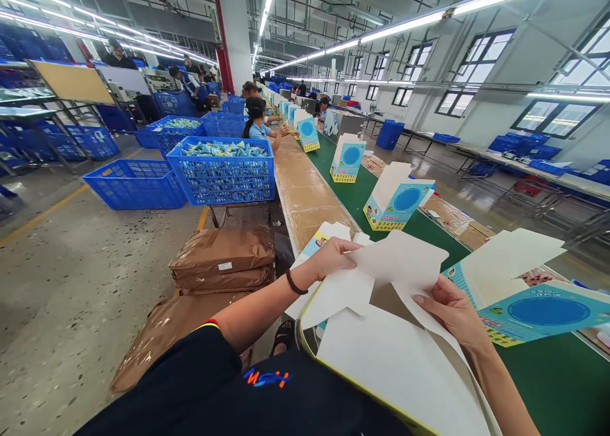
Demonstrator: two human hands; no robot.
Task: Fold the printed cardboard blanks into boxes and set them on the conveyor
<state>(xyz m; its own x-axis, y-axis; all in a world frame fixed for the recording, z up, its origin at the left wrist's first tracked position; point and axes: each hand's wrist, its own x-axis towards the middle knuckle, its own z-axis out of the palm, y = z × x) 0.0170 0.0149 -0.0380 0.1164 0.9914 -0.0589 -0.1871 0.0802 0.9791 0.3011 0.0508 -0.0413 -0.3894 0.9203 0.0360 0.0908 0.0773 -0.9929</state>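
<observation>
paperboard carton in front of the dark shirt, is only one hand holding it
No, the left hand and the right hand both grip the paperboard carton.

Matt cardboard carton [391,360] (glossy plastic-wrapped parcels [223,253] alongside)

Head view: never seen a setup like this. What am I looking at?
There's no machine arm here, just a person's two bare hands. The single picture comes from a camera worn on that person's head, looking forward and down. The left hand and right hand hold flaps of a partly folded carton, its white inside showing. Ahead, open blue-printed cartons stand along a green strip. Left of that runs a brown worktop, with a blue crate of small packets beside it.
</observation>
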